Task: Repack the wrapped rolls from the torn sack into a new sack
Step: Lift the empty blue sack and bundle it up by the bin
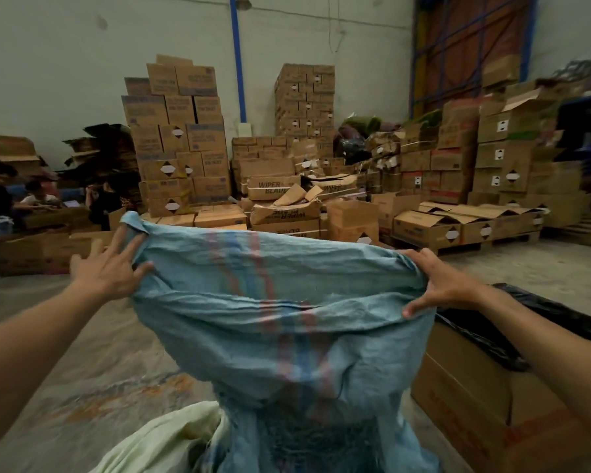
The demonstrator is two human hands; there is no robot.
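Far left, a few people (38,196) sit low among flattened cartons, with bare concrete floor (93,353) stretching from them toward the worker. The left hand (111,269) reaches to the upper left corner of the blue sack (280,302); its fingers are spread almost straight against the cloth and the thumb presses into the fabric, so its grip is loose, more touching than clutching. The sack hangs upright between both arms, its top edge stretched wide and folded over, with faded red and blue stripes running down the middle. The woven cloth is creased, and lower down it looks frayed and ragged, though blur hides the detail. A pale yellowish sack (164,438) lies crumpled on the floor, touching the blue one at its lower left. Behind, stacked cardboard boxes (181,138) wall off the back of the room. The right hand (437,285) has a firm grip on the sack's upper right edge, fingers curled over the rim and thumb pinching beneath. Just beside the sack on the right stands an open carton (475,397) lined with black plastic (533,319), crowding that side.
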